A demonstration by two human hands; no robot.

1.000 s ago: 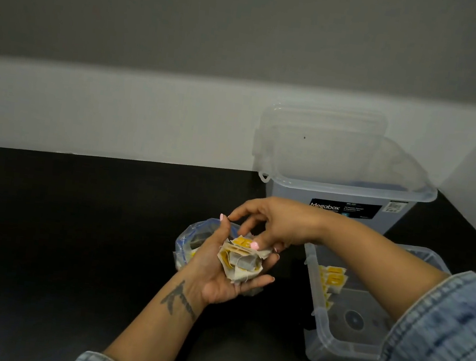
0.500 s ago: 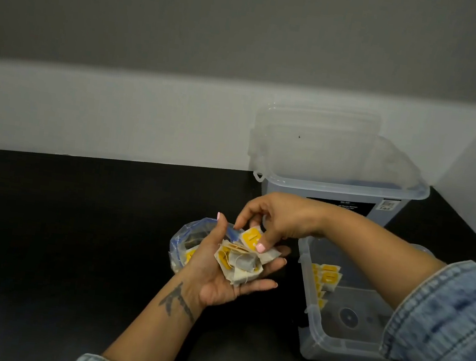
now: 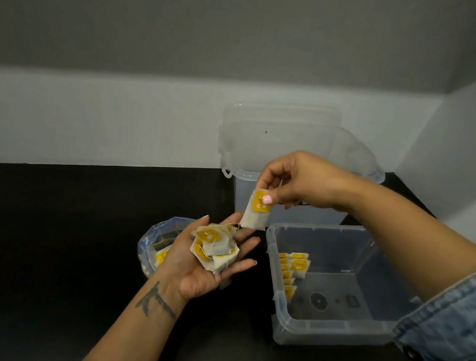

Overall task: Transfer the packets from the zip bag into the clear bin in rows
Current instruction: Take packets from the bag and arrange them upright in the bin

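Black table [image 3: 40, 245]; tall lidded tub [image 3: 278, 143] far, clear bin [image 3: 329, 328] near right, one row of packets [image 3: 291, 273] along its left wall. Zip bag [image 3: 152, 238] left, behind left hand [image 3: 204, 266]. Palm up, fingers relaxed, cradling loose pile [image 3: 214, 248]. Right hand [image 3: 294, 178] fingers pinched on single packet [image 3: 255, 210], above pile.

Risk: pile sliding off tilted palm; strings snagging.

Versus 1.0 s ago: packet lifted free of pile.
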